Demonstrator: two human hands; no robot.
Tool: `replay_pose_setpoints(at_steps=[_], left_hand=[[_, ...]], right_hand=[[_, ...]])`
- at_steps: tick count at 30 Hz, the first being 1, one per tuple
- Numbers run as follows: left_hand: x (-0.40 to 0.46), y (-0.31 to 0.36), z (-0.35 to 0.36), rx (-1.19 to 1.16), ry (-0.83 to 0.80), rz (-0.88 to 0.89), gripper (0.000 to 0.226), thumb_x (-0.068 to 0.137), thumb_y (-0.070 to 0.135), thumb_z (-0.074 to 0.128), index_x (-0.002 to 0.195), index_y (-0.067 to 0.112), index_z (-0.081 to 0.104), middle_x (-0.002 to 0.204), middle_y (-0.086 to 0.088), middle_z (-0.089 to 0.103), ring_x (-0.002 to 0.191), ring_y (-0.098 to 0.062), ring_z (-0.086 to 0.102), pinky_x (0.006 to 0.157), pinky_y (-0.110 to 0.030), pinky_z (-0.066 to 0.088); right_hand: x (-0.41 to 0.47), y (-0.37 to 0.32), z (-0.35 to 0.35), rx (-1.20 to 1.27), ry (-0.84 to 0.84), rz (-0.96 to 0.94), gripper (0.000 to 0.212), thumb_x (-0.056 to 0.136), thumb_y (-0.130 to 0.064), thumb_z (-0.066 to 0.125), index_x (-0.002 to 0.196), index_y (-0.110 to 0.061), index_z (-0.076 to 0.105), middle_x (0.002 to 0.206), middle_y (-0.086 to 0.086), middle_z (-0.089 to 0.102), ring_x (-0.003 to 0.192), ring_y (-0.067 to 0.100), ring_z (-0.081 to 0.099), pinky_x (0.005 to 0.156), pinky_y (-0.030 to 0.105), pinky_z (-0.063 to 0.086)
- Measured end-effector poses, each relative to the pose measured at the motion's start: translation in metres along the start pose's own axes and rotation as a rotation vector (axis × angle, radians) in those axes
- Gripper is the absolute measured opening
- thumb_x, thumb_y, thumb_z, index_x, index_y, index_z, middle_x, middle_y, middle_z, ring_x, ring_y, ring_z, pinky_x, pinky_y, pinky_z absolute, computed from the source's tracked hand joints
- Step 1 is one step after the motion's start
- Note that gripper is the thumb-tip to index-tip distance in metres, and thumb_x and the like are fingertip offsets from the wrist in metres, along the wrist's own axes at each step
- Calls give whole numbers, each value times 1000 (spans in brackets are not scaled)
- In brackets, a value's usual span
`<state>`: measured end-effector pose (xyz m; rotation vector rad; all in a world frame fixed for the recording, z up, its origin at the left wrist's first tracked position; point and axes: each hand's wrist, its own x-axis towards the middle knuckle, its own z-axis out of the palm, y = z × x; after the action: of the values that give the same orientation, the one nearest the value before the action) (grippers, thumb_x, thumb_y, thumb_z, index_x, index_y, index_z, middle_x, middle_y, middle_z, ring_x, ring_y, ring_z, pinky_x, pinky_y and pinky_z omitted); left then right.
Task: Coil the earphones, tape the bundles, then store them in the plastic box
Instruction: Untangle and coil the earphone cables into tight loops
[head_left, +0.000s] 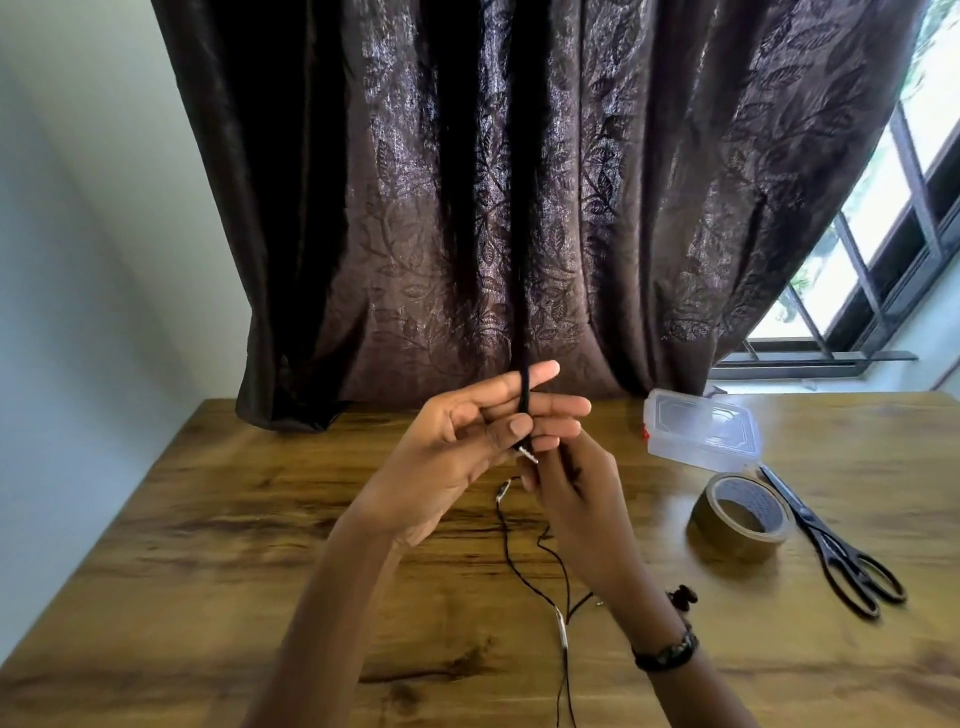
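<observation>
earphones (525, 410) wound on left hand (457, 441) fingers (thumb pinning); right hand (576, 488) pinches cable.

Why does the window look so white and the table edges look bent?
In the head view, daylight overexposes the barred window, washing it white; the wide-angle lens bows the brown wooden table and tilts the dark leaf-patterned curtain; glare streaks the clear plastic box.

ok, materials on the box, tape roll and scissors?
Plastic box: clear, glossy plastic; the table shows through it. Tape roll: brown, shiny film, likely packing tape, core material unclear. Scissors: black all over, handles look like plastic, blades probably coated metal.
</observation>
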<state>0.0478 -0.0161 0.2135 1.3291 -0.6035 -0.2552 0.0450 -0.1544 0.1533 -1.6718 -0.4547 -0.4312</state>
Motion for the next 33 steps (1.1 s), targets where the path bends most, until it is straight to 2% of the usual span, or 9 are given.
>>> replay_pose_setpoints(at_steps=[3,5,7,12,18,21,26,30,33], left_hand=[[0,-2,-1,27,19,2,49,91,6,47,140,7,38,123,-9,65,113,-21,63,93,-26,50],[0,-4,-1,47,31,2,51,92,6,47,142,4,35,124,-9,65,114,-22,62,95,-26,49],[0,-5,-1,67,35,5,52,92,6,47,142,4,35,123,-8,65,114,-21,63,96,-26,49],[0,-8,-1,-12,55,38,49,91,5,46,139,7,38,125,-8,65,118,-21,60,95,-25,49],[1,-17,-1,-148,81,57,46,92,-4,42,138,4,39,129,-11,61,122,-23,57,98,-24,48],[-1,-19,-3,-67,68,57,48,93,-4,42,140,2,36,129,-11,61,122,-23,57,96,-25,48],[-4,-22,-6,149,34,24,49,96,-4,42,144,1,30,132,-9,59,123,-18,56,99,-24,45],[-7,-26,-8,305,-22,-6,45,95,14,47,140,17,39,136,9,56,129,-7,48,109,-28,38],[-10,-25,-3,282,-72,42,34,94,13,44,128,14,50,125,16,61,122,-7,54,102,-25,43]], right_hand=[[-4,-8,-5,-115,-34,-53,20,96,-27,40,78,-29,49,60,-7,53,44,3,40,45,10,29],[-4,-15,-11,-211,-74,-78,20,97,-26,43,79,-33,48,57,-2,52,43,12,41,41,16,30],[-4,-21,-19,-316,-123,-81,20,97,-27,45,80,-36,47,55,-5,51,45,17,44,41,24,34],[-4,-30,-37,-488,-264,-59,19,101,-24,47,84,-22,56,57,-9,51,47,13,46,45,26,37],[-6,-33,-34,-599,-334,-89,27,98,-41,36,92,-24,57,60,-10,51,49,15,51,46,34,45],[-5,-38,-41,-622,-393,-69,30,97,-45,36,89,-26,57,63,-12,53,53,14,54,49,33,47],[2,-48,-53,-635,-467,-79,21,97,-44,44,82,-32,52,65,-10,56,58,16,54,53,34,47],[10,-63,-58,-553,-439,-117,16,97,-43,50,89,-34,61,71,-13,61,63,11,59,57,31,48],[19,-71,-61,-559,-405,-170,19,99,-35,49,94,-26,65,74,-12,64,67,7,61,59,28,47]])
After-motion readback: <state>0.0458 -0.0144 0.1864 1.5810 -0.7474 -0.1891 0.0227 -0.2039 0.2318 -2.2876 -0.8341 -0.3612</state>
